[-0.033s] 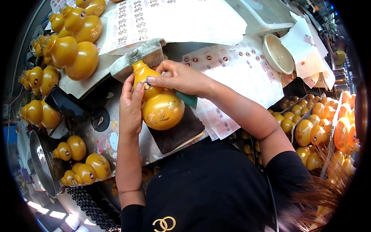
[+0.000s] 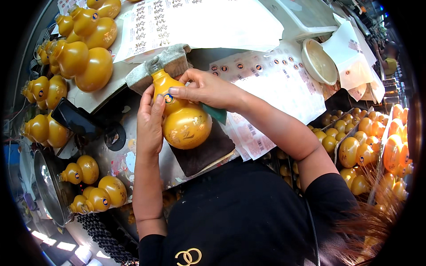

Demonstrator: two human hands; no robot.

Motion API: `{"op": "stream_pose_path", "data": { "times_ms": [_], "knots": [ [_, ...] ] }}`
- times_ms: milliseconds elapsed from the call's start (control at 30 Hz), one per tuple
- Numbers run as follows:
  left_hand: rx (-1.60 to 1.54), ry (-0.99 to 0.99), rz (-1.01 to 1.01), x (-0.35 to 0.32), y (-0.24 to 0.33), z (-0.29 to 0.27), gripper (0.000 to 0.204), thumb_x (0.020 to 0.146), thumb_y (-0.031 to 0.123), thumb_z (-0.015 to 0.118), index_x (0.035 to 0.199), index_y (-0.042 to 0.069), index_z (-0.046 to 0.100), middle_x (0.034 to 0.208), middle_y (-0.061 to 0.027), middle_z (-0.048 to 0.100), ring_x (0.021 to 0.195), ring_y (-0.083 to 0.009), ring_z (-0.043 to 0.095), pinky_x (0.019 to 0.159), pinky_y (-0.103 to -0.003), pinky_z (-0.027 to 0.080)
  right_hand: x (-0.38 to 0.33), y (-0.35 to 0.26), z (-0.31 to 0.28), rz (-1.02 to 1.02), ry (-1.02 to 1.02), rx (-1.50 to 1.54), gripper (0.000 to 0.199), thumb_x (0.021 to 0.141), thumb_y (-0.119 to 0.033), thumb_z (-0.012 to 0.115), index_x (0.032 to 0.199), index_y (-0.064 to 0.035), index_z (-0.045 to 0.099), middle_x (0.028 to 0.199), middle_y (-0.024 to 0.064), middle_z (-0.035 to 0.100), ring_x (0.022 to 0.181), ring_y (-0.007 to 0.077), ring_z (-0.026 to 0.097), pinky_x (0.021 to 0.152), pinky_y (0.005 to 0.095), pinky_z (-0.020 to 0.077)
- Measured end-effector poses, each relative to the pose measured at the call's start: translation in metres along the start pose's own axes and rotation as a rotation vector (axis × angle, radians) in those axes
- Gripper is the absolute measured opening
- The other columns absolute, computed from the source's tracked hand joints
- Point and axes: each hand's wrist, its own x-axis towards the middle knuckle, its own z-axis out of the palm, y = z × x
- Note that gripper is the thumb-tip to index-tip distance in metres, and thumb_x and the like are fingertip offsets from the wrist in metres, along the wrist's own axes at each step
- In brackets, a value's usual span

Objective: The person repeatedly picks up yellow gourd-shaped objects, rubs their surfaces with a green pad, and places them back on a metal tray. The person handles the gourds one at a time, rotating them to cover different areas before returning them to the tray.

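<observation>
Glossy yellow gourd-shaped bottle (image 2: 190, 136), neck at folded grey cloth (image 2: 174, 58), lower bulb over far-left edge of dark brown flat pad (image 2: 199, 156).
Left hand (image 2: 151, 119) wrapped round bottle's side; right hand (image 2: 202, 91) curled, thumb at round blue-and-orange sticker (image 2: 167, 99), firm grip unclear. Lettering (image 2: 185, 129) and sticker on; judged nearly finished, perhaps smoothing left.

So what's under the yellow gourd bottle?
A dark brown pad peeks out past the yellow gourd bottle's round end, and grey cloth shows behind its mouth. The bottle covers whatever is directly beneath, so I can't tell whether it touches the pad.
</observation>
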Motion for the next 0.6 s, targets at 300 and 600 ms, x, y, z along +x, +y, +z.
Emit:
{"op": "stream_pose_path", "data": {
  "times_ms": [300, 600],
  "knots": [
    [0.009, -0.072, -0.034, -0.001, 0.003, -0.007, 0.058, 0.097, 0.026, 0.055, 0.143, -0.001, 0.03, 0.129, -0.0129, 0.051, 0.115, -0.0174, 0.054, 0.096, -0.03, 0.045, 0.003, 0.006, -0.001, -0.058, -0.001, -0.091, 0.054, 0.085, -0.05, 0.067, 0.106, -0.0013, 0.054, 0.076, 0.0016, 0.056, 0.07, 0.0061, 0.05, 0.062, 0.0209, 0.0402],
    [0.04, -0.099, -0.041, -0.002, 0.004, -0.01, 0.052, 0.1, 0.028, 0.048, 0.141, 0.0, 0.033, 0.131, -0.0109, 0.049, 0.12, -0.0179, 0.05, 0.101, -0.03, 0.041, 0.004, 0.003, -0.004, -0.038, -0.058, -0.059, 0.062, 0.082, -0.057, 0.066, 0.104, 0.0001, 0.056, 0.082, 0.0071, 0.061, 0.077, 0.0102, 0.057, 0.068, 0.0219, 0.0439]
  ]
}}
